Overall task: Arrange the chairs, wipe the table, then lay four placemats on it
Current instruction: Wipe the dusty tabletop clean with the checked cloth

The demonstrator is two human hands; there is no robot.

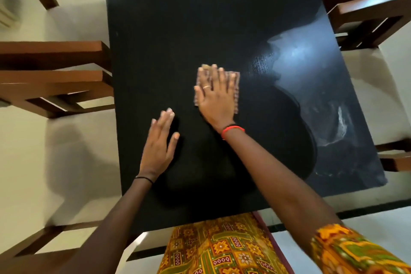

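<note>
table (200, 29), black and glossy, fills our head view, with a wooden left chair (51, 73) and right chair (367, 6) drawn up at its sides. our right hand (216, 98) lies flat, fingers straight and spread, pressing a small tan cloth (236, 91) onto the middle of the tabletop. our left hand (159, 147) rests palm-down near it, fingers straight, holding nothing.

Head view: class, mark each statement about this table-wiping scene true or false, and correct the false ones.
1. The right hand presses flat on a small brown patterned cloth. True.
2. The left hand grips that cloth. False: it lies flat on the black rectangular table, apart from the cloth.
3. Four placemats lie on the table. False: none are in view.
4. Brown wooden chairs stand at both long sides of the table. True.
</note>
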